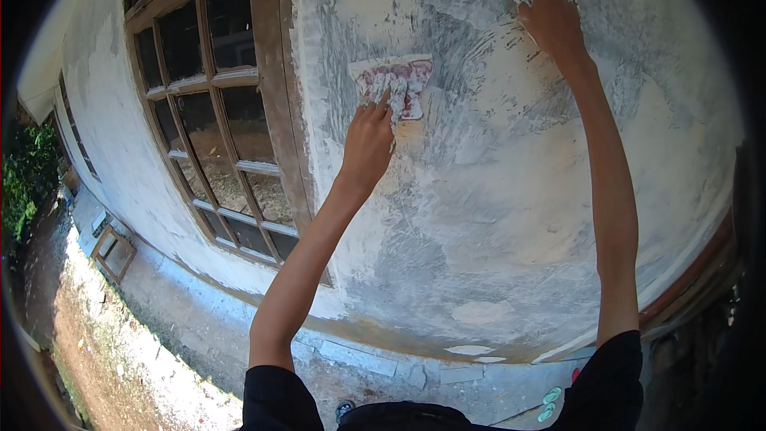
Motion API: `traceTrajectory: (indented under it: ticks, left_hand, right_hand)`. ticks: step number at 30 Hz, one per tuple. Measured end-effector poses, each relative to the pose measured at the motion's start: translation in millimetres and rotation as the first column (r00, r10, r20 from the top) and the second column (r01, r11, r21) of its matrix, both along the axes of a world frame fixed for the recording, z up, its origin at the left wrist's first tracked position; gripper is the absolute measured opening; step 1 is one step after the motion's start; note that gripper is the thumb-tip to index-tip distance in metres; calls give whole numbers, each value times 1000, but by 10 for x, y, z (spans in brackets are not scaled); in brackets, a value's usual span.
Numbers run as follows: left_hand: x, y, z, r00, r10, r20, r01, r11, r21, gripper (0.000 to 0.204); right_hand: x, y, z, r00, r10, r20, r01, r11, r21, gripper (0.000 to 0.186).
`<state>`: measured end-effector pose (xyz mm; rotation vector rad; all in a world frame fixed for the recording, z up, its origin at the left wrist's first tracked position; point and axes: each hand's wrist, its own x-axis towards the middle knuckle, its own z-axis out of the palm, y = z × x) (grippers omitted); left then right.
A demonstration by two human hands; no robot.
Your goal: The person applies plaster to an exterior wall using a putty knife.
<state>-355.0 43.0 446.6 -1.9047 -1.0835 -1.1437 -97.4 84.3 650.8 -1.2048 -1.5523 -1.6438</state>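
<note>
My left hand (369,142) grips a wide, flat putty spreader (414,84), reddish and smeared with white paste, at the wall to the right of the window. Its broad edge points up, and the fingers lie along its face. Higher up on the right, my right hand (552,23) reaches to the wall with its fingers spread; thick white paste coats them. Nothing shows in that hand. The wall (495,184) carries patchy grey and cream-white smears, with rough streaks around both hands.
A brown wooden window frame (281,96) with several glass panes stands left of my left arm. Below runs a concrete ledge (359,358). Pale green sandals (549,404) lie at the lower right. A small wooden frame (113,254) leans at the far left.
</note>
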Motion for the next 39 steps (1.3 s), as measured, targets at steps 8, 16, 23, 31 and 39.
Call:
traceTrajectory:
  ticks: [8, 16, 23, 31, 39]
  left_hand:
    - [-162, -394, 388, 988, -63, 143, 47, 992, 116, 32]
    - [318, -162, -953, 987, 6, 158, 29, 975, -220, 33]
    - [214, -530, -693, 916, -146, 373, 176, 983, -47, 35]
    - [445, -173, -1115, 959, 25, 281, 60, 955, -290, 34]
    - [276, -591, -1236, 886, -161, 435, 240, 961, -134, 49]
  right_hand:
    - [-11, -252, 46, 975, -133, 177, 155, 981, -118, 20]
    - [80, -269, -192, 945, -125, 303, 150, 987, -62, 18]
    - [67, -63, -491, 978, 195, 70, -181, 968, -174, 34]
    - [-3, -76, -524, 932, 341, -123, -359, 918, -170, 44]
    - [14, -186, -481, 934, 292, -207, -344, 892, -295, 47]
